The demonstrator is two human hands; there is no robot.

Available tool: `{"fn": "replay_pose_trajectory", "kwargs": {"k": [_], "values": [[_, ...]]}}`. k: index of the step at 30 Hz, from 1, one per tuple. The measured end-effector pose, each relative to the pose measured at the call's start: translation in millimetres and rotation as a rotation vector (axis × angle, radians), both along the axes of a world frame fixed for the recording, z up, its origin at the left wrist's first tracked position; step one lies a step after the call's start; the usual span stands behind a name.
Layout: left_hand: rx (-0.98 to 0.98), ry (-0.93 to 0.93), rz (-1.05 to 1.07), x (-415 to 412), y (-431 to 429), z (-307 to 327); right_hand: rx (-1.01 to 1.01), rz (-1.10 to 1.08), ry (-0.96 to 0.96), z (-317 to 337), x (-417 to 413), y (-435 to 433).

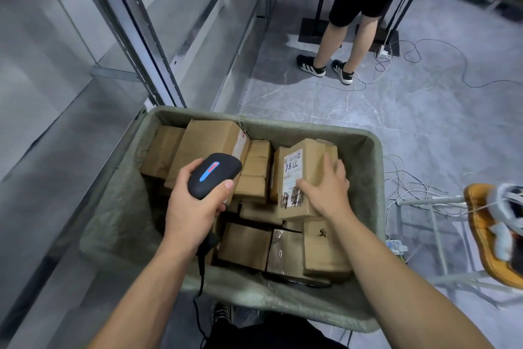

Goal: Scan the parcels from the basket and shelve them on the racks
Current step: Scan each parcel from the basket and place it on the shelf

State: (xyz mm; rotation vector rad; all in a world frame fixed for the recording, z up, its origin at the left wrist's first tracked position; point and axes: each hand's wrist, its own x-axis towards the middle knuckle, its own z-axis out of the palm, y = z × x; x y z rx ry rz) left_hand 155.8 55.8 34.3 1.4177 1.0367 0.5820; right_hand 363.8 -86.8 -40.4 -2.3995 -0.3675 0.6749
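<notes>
Fuzzy grey-green basket [121, 207] holds roughly ten boxy cardboard parcels [243, 244]. Left hand [195, 207] clenches one smooth rounded black scanner [213, 174] above basket; right hand [325, 190] grasps labelled parcel [297, 167] inside.

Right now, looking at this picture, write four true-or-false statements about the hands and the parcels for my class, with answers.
1. The left hand holds a black scanner. True.
2. The basket is empty. False: it holds many cardboard parcels.
3. The right hand grips a labelled parcel in the basket. True.
4. The scanner is cordless. False: a black cable hangs from it.
</notes>
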Motion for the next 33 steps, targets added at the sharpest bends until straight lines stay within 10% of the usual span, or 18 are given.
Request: {"fn": "replay_pose_trajectory", "kwargs": {"k": [33], "values": [[0.031,-0.032,-0.022,2.7,-48.8,12.3,0.557,-0.265,0.389,-12.0,23.5,-58.3]]}}
